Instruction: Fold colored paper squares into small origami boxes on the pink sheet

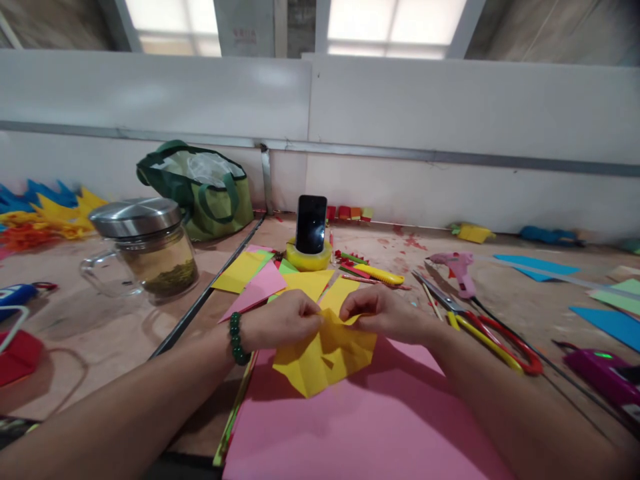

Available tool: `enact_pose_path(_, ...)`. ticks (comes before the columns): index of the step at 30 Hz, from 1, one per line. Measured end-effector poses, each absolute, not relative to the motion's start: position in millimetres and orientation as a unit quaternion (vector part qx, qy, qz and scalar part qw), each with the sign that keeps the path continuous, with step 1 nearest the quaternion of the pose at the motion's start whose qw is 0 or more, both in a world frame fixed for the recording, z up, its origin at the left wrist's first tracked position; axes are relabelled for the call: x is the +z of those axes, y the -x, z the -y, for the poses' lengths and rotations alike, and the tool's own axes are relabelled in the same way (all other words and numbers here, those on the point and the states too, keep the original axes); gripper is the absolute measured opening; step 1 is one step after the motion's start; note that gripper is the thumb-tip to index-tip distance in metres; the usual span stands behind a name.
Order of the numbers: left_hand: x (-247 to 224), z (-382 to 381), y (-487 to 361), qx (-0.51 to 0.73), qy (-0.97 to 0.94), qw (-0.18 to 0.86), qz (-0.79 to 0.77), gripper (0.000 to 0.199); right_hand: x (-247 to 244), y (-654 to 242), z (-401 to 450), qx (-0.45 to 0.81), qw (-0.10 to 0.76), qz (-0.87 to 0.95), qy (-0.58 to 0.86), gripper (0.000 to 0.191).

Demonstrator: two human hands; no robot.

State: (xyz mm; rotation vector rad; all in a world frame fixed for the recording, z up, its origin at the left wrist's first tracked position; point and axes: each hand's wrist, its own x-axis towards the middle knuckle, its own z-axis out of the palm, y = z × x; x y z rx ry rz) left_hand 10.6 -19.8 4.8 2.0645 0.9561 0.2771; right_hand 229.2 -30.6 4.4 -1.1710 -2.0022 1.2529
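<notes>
A creased piece of yellow paper (pixel 325 360) hangs between both hands above large pink sheets (pixel 360 427). My left hand (pixel 295 317), below a green bead bracelet (pixel 239 339), pinches its upper left edge. The upper right edge is gripped between the thumb and fingers of my right hand (pixel 377 312). Just beyond the hands lie flat yellow sheets (pixel 310 283) and a pink piece (pixel 265 287).
A glass teapot (pixel 170 267) and green bag (pixel 225 207) stand at the left. A phone (pixel 311 227) rests upright on a tape roll (pixel 309 259). A yellow cutter (pixel 380 274), scissors (pixel 450 305) and pink glue gun (pixel 461 270) lie right.
</notes>
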Motion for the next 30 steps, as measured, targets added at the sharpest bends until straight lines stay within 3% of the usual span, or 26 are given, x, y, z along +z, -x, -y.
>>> enact_pose_path(9, 8, 28, -16, 0.172, -0.857, 0.319, -0.367, 0.022, 10, -217, 44, 0.357, 0.253, 0.787, 0.435, 0.031)
enact_pose_path(16, 4, 30, -17, 0.197, -0.819, 0.374, -0.388, 0.017, 6, -215, 43, 0.278, 0.296, 0.776, 0.482, 0.027)
enact_pose_path(23, -1, 32, -19, 0.209, -0.81, 0.403, -0.372, 0.019, 4, -213, 50, 0.164, 0.357, 0.789, 0.472, 0.049)
enact_pose_path(30, 4, 35, -21, 0.243, -0.803, 0.397, -0.372, 0.023, 6, -206, 55, 0.247, 0.373, 0.755, 0.48, 0.06)
